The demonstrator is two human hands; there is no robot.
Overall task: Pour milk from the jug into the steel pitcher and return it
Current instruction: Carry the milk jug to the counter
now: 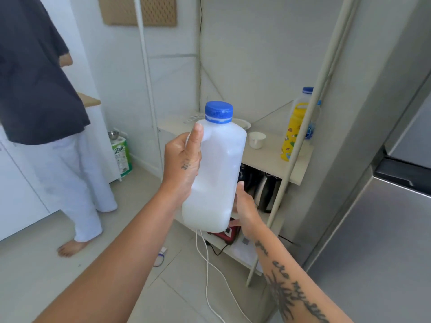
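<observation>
Right of a bystander (42, 89) in white trousers, the left grip (183, 166) clasps the handle of the jug (220, 164), held upright mid-air with its blue cap (218, 111) on, bearing its weight; the right grip (246, 207) cups its lower corner, likely steadying it, with the fridge (384, 229) alongside.

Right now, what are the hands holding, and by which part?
The milk jug: the left hand grips its handle, the right hand holds its lower side near the base.

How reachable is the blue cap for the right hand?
Probably yes: blue cap is uncovered, left hand grips the jug by its handle; right hand must first let go of the base.
</observation>
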